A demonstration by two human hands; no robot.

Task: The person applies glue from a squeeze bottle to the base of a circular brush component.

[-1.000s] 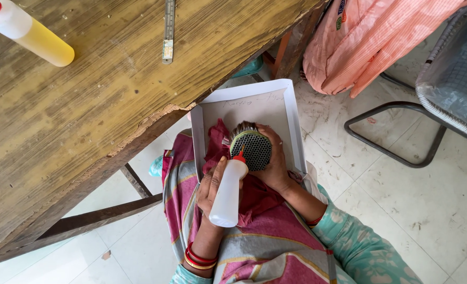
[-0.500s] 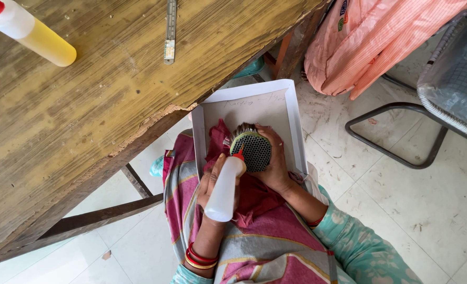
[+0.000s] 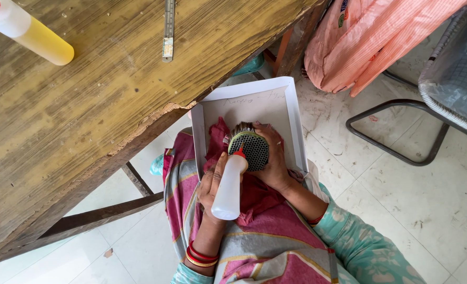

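Note:
My left hand [image 3: 211, 181] grips a white squeeze bottle [image 3: 228, 186] with a red nozzle, its tip touching a round brush head [image 3: 250, 149] with a black mesh barrel and bristles. My right hand [image 3: 275, 158] wraps around that brush from the right. Under both lies a dark red cloth [image 3: 254, 197] inside a shallow white box lid [image 3: 291, 113] resting on my lap. Red bangles circle my left wrist.
A worn wooden table [image 3: 97, 105] fills the upper left, carrying a yellow-filled squeeze bottle [image 3: 31, 34] with a red cap and a metal ruler [image 3: 168, 29]. A pink bag [image 3: 365, 42] and a metal-framed chair [image 3: 444, 79] stand on the tiled floor at right.
The white bottle's nozzle has stayed at the brush head; my hands shifted only slightly.

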